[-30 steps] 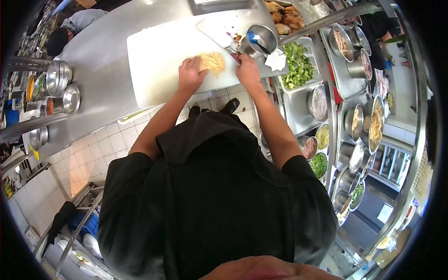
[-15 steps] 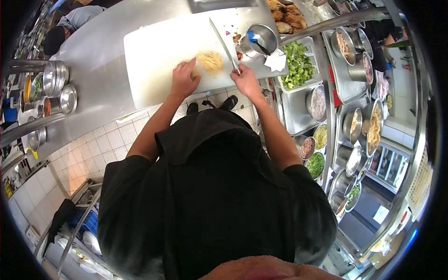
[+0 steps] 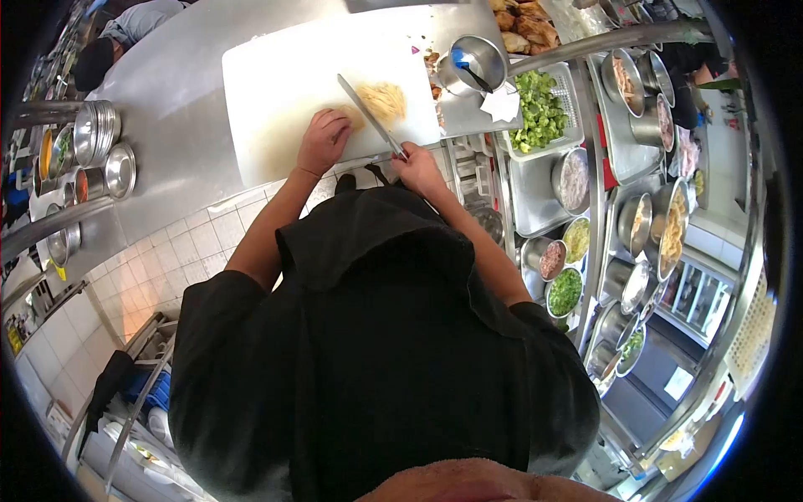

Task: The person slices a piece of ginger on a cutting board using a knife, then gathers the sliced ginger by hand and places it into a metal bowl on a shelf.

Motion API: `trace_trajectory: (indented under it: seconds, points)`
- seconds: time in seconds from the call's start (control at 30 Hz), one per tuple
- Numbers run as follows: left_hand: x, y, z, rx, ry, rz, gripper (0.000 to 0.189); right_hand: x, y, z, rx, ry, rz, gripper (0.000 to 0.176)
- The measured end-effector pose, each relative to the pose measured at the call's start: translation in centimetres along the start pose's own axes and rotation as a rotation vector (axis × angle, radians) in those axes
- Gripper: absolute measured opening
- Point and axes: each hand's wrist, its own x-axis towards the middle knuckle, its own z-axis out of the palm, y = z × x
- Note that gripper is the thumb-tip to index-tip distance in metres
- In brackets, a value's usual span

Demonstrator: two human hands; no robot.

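A large white cutting board (image 3: 276, 92) lies under both hands. On it rests a loose pile of pale yellow, finely cut strips (image 3: 383, 102). My right hand (image 3: 420, 170) is wrapped around the handle of a kitchen knife (image 3: 368, 112), whose long blade slants up and left between the pile and my left hand. My left hand (image 3: 324, 140) presses on the board with curled fingers. At its fingertips sits a pale yellow piece of food (image 3: 355, 117), partly covered by the fingers; its kind is not clear.
Right of the board stand a metal pot (image 3: 478, 65) with a blue-and-black utensil and a white basket of chopped green vegetables (image 3: 535, 109). Metal bowls of ingredients line the right shelves. Stacked metal bowls (image 3: 99, 134) stand left. A person (image 3: 125, 38) is at the far left.
The knife has moved left across the board, from the far side of the strips to between them and my left hand. My left hand has drawn slightly left, fingers more curled.
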Motion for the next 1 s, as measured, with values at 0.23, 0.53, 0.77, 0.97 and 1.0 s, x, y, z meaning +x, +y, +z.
trace_trajectory:
  seconds: [0.23,0.53,0.77,0.97,1.0]
  points:
    - [-0.2,-0.6,0.3,-0.010,-0.002,0.029,0.015,0.3,0.7,0.9,0.083,-0.024,-0.037,0.036]
    - [1.5,0.2,-1.0,-0.007,-0.114,0.140,0.015,-0.2,-4.5,0.0,0.019,-0.024,0.070,0.053]
    - [3.0,-0.5,-1.3,-0.003,-0.331,0.080,0.026,-0.6,-5.5,-0.2,-0.016,0.021,0.103,0.058]
    - [3.3,-0.4,-1.2,-0.006,-0.331,0.100,0.027,-1.2,-4.4,0.6,-0.050,0.069,0.068,0.056]
    - [3.3,-0.4,-1.2,0.000,-0.302,0.119,0.025,-0.8,-4.5,0.9,-0.049,0.077,0.034,0.056]
